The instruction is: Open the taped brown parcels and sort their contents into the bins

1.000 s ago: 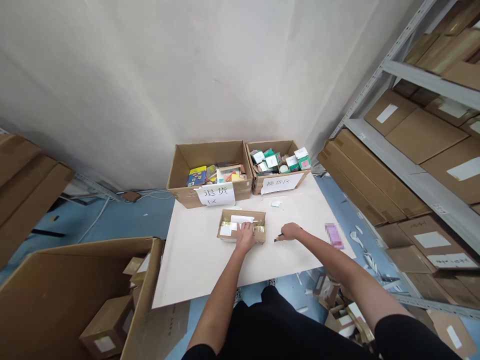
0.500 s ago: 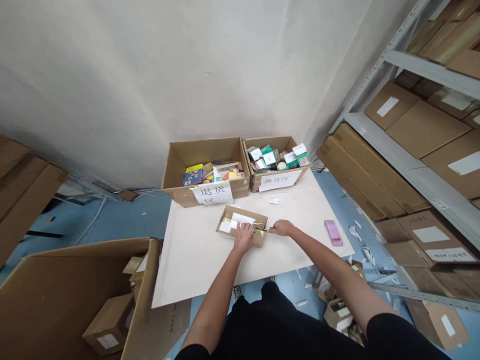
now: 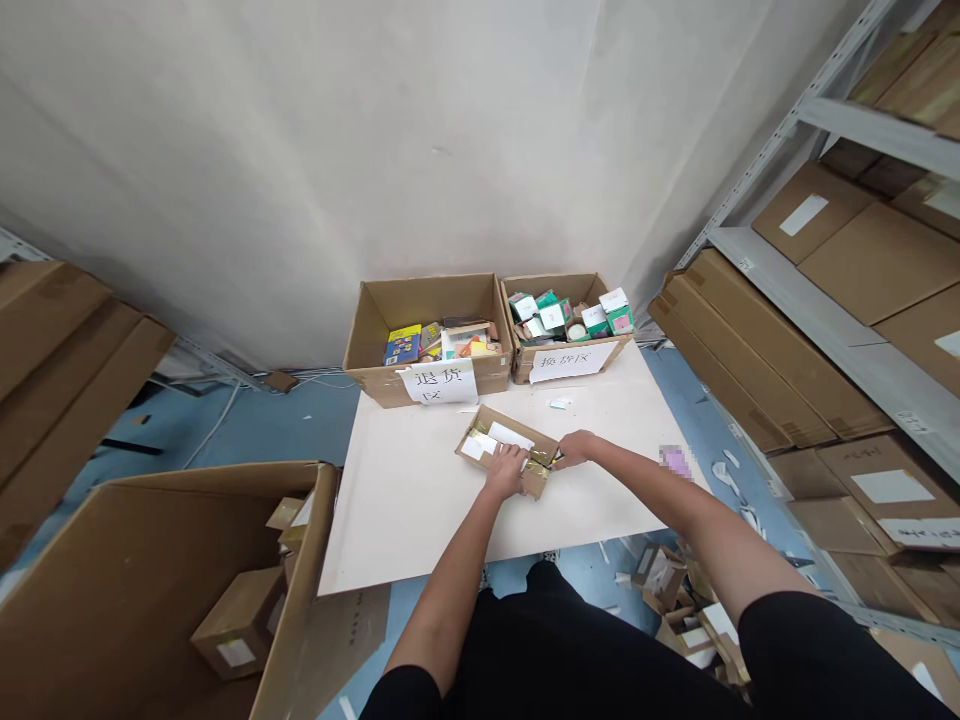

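Note:
A small cardboard box [image 3: 512,436] with white labels and shiny tape lies tilted on the white tabletop [image 3: 420,490]. My left hand [image 3: 507,470] grips it from the near side, fingers over the top. At its right end, my right hand [image 3: 576,448] is closed around a small box cutter [image 3: 556,460], mostly hidden by the fingers. The cutter's tip meets the taped seam, where the flaps look slightly parted. What lies inside the box cannot be made out.
Behind stand two labelled open cartons, one with books [image 3: 403,345], the other with green-and-white small boxes [image 3: 551,317]. A large open carton [image 3: 150,540] is at left, shelves of boxes [image 3: 847,260] at right. A blurred pink item [image 3: 676,461] lies on the table. Discarded boxes [image 3: 694,620] litter the floor.
My view has shifted a little, moving the scene. The right hand and cutter have come in closer to the box's right end, and the seam there looks more open.

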A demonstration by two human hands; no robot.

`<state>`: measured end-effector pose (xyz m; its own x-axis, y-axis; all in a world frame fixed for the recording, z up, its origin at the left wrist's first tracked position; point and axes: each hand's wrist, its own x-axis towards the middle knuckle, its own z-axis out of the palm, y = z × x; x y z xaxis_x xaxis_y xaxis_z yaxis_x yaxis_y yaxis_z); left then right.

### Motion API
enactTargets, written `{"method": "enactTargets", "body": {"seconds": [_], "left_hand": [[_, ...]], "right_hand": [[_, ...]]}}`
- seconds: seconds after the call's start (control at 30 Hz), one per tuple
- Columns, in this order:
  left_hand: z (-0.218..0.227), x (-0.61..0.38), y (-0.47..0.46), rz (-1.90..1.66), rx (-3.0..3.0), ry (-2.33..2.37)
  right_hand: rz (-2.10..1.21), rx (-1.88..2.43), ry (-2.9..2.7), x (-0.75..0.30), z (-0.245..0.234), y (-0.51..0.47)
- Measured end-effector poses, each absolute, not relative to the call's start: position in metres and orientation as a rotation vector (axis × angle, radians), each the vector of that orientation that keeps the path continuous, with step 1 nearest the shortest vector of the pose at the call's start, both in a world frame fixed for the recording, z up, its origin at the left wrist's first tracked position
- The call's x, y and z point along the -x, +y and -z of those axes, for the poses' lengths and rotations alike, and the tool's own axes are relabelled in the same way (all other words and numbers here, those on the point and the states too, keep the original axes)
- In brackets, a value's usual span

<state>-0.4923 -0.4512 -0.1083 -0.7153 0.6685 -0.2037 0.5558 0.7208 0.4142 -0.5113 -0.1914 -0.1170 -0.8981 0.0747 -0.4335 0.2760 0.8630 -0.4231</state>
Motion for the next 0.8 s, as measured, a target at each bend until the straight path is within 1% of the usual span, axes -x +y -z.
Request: {"method": "enactTargets", "body": {"seconds": [0.1, 0.2, 0.3, 0.37, 0.47, 0.53, 0.6, 0.67, 0.73, 0.8], "left_hand": [[0.108, 0.49, -0.442, -0.464, -1.002, 2.534], [0.11, 0.489, -0.438, -0.453, -1.043, 2.477], [0.109, 0.501, -0.448, -0.413, -0.958, 2.515], [0.106, 0.515, -0.461, -0.378, -0.876, 2.579], [0.099, 0.537, -0.473, -0.297, -0.869, 2.606], [0.095, 0.543, -0.47, -0.225, -0.897, 2.587], [0.092, 0.543, -0.459, -0.177, -0.918, 2.554], [0.091, 0.539, -0.446, -0.163, -0.931, 2.509], [0.092, 0.534, -0.438, -0.174, -0.937, 2.469], [0.094, 0.53, -0.436, -0.192, -0.933, 2.463]], "right_hand": [[0.484, -0.158, 2.507, 0.512, 0.113, -0.192], [0.369, -0.096, 2.39, 0.508, 0.109, -0.184], [0.218, -0.153, 2.292, 0.486, 0.108, -0.151], [0.225, -0.216, 2.321, 0.46, 0.111, -0.118], [0.422, -0.472, 2.434, 0.425, 0.118, -0.086], [0.69, -0.579, 2.429, 0.413, 0.125, -0.093], [1.035, -0.575, 2.353, 0.412, 0.135, -0.122], [1.309, -0.599, 2.301, 0.421, 0.145, -0.162], [1.498, -0.662, 2.219, 0.435, 0.153, -0.202], [1.594, -0.717, 2.187, 0.453, 0.159, -0.233]]}}
